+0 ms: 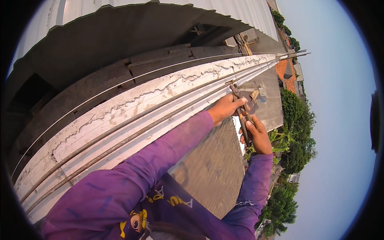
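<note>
A pair of long-handled pincers (236, 93) is in my two hands, its jaws beside a steel bar. My left hand (226, 108) is closed round the tool just below the jaws, thumb pressed on it. Lower down, my right hand (258, 135) grips the handles, which show some orange near their middle. Two long steel bars, an upper bar (116, 129) and a lower bar (116, 151), run along the white wall top. A short piece of wire (229, 82) sticks out by the jaws. Whether the jaws bite on wire is too small to tell.
A rough-edged white concrete beam (100, 114) lies beside the bars, with a thin rod (96, 93) along it. Beyond is a corrugated metal roof (224, 9). Below my arms lies a brown roof (210, 172). Trees (294, 108) and tiled roofs (282, 70) stand farther off.
</note>
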Demonstrator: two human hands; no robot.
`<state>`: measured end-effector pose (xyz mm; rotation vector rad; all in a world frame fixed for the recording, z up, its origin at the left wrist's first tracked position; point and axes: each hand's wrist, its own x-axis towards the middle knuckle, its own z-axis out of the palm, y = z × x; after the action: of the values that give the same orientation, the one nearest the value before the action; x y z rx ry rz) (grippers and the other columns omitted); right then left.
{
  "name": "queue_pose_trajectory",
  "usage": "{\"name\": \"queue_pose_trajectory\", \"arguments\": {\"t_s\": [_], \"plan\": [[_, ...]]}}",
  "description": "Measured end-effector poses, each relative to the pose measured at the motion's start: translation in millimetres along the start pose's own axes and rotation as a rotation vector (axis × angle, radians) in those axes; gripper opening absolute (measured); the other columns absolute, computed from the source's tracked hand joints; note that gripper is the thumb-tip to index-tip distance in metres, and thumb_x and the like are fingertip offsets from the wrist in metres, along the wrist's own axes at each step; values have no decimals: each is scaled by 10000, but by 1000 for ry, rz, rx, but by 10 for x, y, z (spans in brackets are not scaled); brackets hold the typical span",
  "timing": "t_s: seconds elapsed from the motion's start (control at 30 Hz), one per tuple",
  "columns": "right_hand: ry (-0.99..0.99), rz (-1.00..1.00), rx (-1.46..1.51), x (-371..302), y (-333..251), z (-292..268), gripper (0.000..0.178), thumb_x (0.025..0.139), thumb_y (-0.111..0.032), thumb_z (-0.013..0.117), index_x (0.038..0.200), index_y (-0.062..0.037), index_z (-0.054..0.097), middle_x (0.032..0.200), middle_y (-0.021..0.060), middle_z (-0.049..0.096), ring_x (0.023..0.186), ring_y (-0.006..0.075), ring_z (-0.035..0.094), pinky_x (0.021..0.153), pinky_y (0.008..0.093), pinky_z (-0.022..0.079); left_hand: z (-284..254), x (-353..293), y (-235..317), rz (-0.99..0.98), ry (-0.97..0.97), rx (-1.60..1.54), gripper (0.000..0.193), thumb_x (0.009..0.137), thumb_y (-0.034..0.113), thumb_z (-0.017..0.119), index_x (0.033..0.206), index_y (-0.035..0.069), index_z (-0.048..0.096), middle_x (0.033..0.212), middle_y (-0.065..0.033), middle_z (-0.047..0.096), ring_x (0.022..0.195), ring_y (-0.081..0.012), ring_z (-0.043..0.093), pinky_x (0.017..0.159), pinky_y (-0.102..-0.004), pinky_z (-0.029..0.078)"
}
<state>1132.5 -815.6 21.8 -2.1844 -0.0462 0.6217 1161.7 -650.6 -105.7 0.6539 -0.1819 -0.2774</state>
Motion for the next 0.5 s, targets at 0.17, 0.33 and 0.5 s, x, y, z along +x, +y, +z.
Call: {"name": "queue_pose_trajectory", "arguments": {"t_s": [0.17, 0.33, 0.5], "plan": [[61, -58, -216, 6, -82, -37, 303, 1091, -272, 541, 1301, -56, 571, 927, 92, 705, 696, 167, 698, 689, 304, 568, 13, -16, -12, 62, 11, -155, 390, 1099, 355, 556, 1354, 61, 581, 1272, -144, 692, 1185, -239, 665, 1018, -432, 504], [161, -119, -402, -29, -241, 3, 236, 1082, -175, 543, 1244, -20, 615, 864, 84, 709, 625, 143, 660, 596, 299, 511, 80, -10, 11, 92, 7, -321, 298, 1116, 307, 530, 1284, 61, 541, 1277, -162, 675, 1220, -265, 659, 1063, -446, 537], [247, -219, -537, -56, -276, 5, 194, 1059, -142, 560, 1176, -21, 657, 760, 61, 679, 581, 130, 615, 569, 314, 483, 159, -7, 20, 106, 14, -460, 220, 1113, 262, 539, 1233, 77, 536, 1281, -178, 664, 1263, -297, 643, 1101, -469, 531]]}}
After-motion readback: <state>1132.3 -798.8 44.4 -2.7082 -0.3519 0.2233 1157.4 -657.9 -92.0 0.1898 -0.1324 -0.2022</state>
